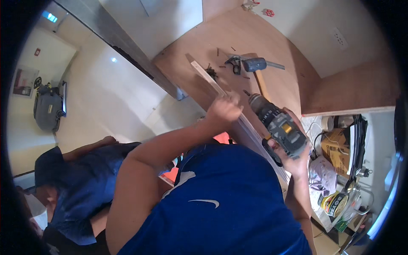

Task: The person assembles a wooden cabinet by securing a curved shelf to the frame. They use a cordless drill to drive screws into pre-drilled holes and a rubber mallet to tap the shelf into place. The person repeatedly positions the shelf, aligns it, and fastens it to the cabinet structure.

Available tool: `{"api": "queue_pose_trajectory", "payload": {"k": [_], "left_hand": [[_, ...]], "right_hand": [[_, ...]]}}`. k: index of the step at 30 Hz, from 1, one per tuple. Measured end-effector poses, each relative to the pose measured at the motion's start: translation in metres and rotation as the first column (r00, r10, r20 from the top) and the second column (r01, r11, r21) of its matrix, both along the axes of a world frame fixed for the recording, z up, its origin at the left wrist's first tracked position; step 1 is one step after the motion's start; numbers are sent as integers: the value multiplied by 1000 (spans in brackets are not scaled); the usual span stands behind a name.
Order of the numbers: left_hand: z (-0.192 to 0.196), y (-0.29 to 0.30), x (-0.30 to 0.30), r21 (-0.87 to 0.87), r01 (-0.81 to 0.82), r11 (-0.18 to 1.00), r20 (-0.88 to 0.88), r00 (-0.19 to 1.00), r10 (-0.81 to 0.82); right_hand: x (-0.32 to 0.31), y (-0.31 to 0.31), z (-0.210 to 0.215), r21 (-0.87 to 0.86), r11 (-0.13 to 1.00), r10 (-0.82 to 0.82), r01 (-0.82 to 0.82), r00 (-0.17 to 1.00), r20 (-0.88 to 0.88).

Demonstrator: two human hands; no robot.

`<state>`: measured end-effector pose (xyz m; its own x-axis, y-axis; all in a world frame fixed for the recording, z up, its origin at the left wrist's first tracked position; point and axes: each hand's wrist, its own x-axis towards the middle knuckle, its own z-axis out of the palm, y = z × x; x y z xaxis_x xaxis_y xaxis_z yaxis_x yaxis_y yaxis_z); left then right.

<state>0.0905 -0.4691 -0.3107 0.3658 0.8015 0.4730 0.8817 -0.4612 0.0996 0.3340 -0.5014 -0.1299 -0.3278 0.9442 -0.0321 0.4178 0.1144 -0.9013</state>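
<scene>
My right hand [298, 160] is wrapped round a black and grey cordless drill [280, 127] with a yellow patch. Its chuck and bit point up and left, over the wooden surface [229, 34]. My left hand [225, 111] is closed, slightly blurred, at the long pale edge of a board [206, 76] that runs diagonally in front of me. Whatever its fingers hold is hidden. Beyond the drill lies a mallet [255, 64] with a dark head and a wooden handle, by a combination square [274, 65]. Several dark screws [222, 66] are scattered near a small pile of screws [211, 71].
A co-worker in dark clothing [93, 178] is close on my left. At right, below a wooden ledge [352, 111], stand a cardboard box [335, 151], a paint can [333, 204] and other clutter. A grey wheeled machine [49, 106] stands far left. A wall socket plate [340, 38] is at upper right.
</scene>
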Motion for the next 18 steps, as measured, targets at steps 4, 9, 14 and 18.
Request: {"api": "queue_pose_trajectory", "payload": {"k": [4, 9, 14, 18], "left_hand": [[25, 48, -67, -138, 196, 971, -94, 973, -210], [7, 71, -85, -502, 314, 806, -22, 927, -374], [-32, 73, -89, -367, 475, 800, 329, 870, -366], [-65, 80, -69, -321, 438, 840, 411, 863, -294]], "right_hand": [[-48, 34, 2, -7, 995, 95, -95, 993, 66], [-107, 91, 4, -64, 979, 200, -193, 973, 117], [-170, 138, -8, -181, 954, 257, -239, 963, 80], [-200, 155, -28, -213, 950, 262, -228, 954, 146]]}}
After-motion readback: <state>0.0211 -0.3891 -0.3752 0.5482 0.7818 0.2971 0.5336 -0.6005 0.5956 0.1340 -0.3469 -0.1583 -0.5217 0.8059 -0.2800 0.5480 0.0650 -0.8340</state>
